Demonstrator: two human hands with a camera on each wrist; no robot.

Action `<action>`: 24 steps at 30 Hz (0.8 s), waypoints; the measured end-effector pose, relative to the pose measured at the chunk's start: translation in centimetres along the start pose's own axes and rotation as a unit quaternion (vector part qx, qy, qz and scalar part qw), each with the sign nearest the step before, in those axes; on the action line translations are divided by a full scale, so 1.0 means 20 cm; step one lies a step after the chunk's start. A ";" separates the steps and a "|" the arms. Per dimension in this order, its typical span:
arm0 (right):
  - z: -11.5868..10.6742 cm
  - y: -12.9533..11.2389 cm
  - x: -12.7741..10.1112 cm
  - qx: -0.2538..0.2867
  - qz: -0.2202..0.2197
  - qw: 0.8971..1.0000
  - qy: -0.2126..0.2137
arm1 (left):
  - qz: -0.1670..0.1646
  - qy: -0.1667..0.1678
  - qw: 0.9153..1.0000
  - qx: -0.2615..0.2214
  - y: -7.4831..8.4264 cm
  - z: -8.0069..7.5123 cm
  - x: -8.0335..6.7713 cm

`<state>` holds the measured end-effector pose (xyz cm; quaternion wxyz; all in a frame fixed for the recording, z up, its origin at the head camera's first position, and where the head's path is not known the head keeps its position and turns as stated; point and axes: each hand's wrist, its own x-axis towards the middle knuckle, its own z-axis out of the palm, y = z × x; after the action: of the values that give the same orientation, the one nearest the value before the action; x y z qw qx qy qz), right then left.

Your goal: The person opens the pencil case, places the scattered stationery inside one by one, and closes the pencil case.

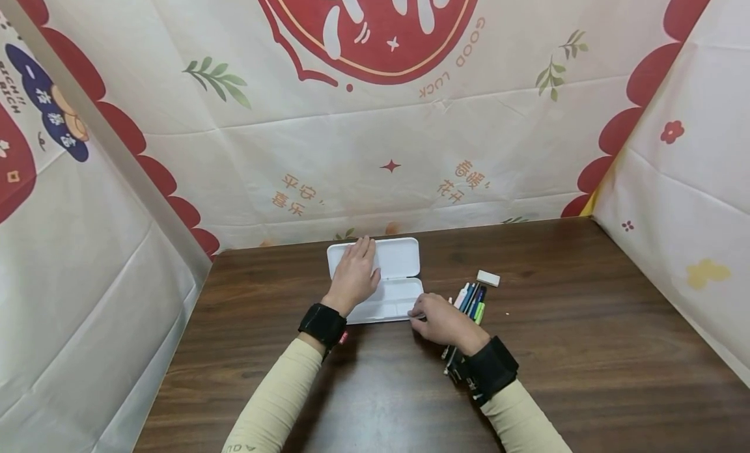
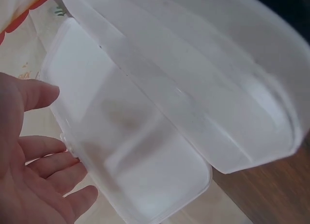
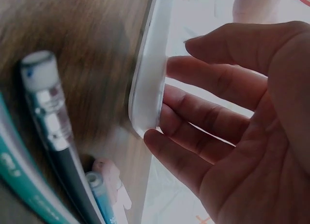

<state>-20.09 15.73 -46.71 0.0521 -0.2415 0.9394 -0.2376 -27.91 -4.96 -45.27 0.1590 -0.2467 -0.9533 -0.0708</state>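
Observation:
A white plastic pencil case (image 1: 398, 291) lies unfolded on the table, its lid (image 1: 401, 258) laid back toward the wall. Over the lid's left part reaches my left hand (image 1: 354, 277), fingers extended. The left wrist view shows its fingertips at the lid's outer edge (image 2: 72, 149), thumb apart from the fingers. My right hand (image 1: 441, 319) is at the case's near right corner. In the right wrist view its fingertips touch the case's side wall (image 3: 150, 88), with the thumb held away. The case's interior looks bare where visible; my left hand hides part of it.
Several pens and pencils (image 1: 471, 300) lie in a bunch right of the case, partly behind my right hand and wrist. A white eraser (image 1: 488, 278) sits at their far end. The brown table (image 1: 586, 323) meets a printed cloth wall (image 1: 375, 140) behind the case.

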 end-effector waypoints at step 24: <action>0.00 0.01 0.00 -0.035 -0.025 0.998 0.038 | -0.015 0.142 0.986 -0.084 0.07 -0.05 -0.18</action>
<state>-20.29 15.90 -46.87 0.0022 -0.2571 0.9423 -0.2142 -23.94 -5.65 -45.49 0.2710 -0.2325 -0.9152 -0.1870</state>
